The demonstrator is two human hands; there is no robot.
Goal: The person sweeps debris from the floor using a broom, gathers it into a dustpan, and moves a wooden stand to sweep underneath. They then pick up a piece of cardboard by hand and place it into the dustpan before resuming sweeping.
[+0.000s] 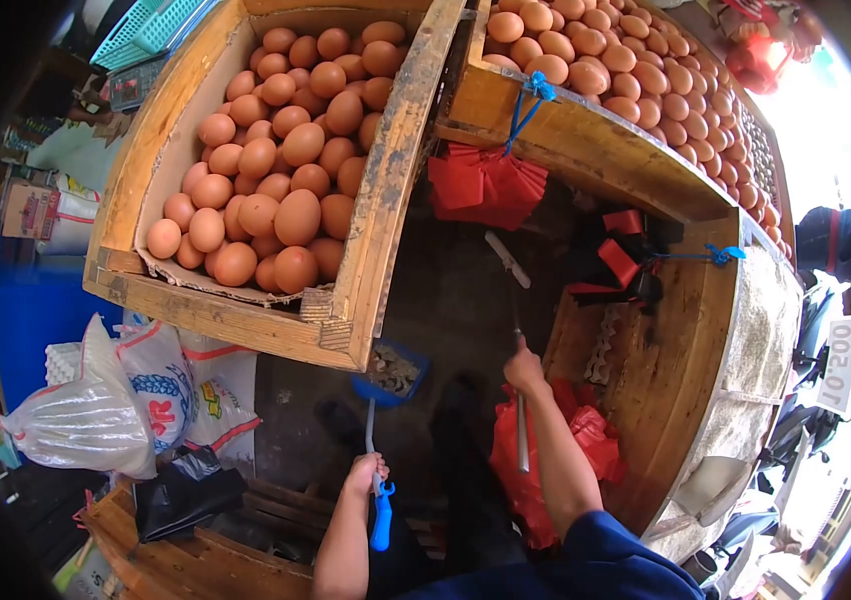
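Observation:
My left hand (368,473) is closed around the handle of a long-handled dustpan (383,520), whose grip end is blue. The blue pan (412,385) lies low near the floor with pale grey debris in it, partly under the egg crate's corner. My right hand (524,370) grips the stick of a broom (522,430), which points away from me. Its narrow pale head (508,260) is over the dark floor; the bristles are hard to make out. Red plastic bags (586,430) hang beside my right forearm.
A wooden crate of brown eggs (256,215) stands ahead on the left, and a larger egg bin (636,80) at the right. Red bags (486,185) and black bags (636,260) hang from the bin. White sacks (166,390) stand at left, near a wooden bench (176,550).

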